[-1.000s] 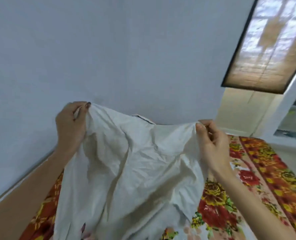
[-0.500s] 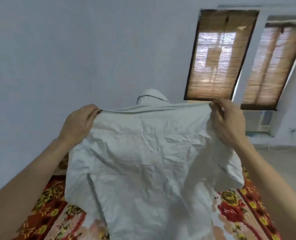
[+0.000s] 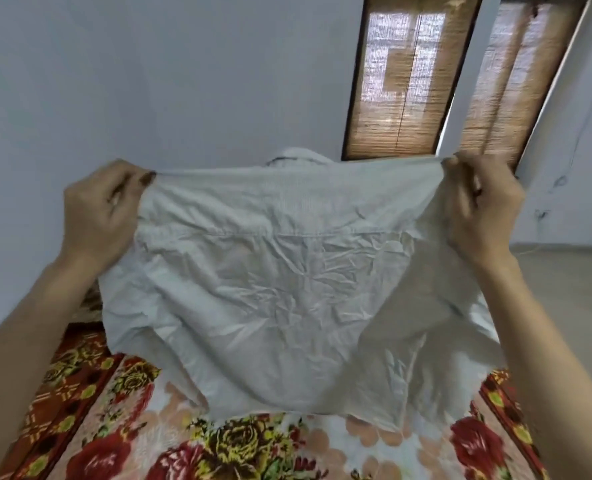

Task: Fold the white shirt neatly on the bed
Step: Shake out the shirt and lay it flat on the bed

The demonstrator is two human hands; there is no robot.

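no text, label, brand mark, number or sign readable, none on the white shirt (image 3: 287, 289), none on the floral bedspread (image 3: 235, 445), none on the wall (image 3: 149, 81) or bamboo window blinds (image 3: 402, 81)

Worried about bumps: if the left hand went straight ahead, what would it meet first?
Likely the bare wall; nothing else shows beyond the left hand gripping the white shirt. Depth is unclear.

place: home bedroom | floral bed (image 3: 239, 445), window blinds (image 3: 402, 81) (bamboo)
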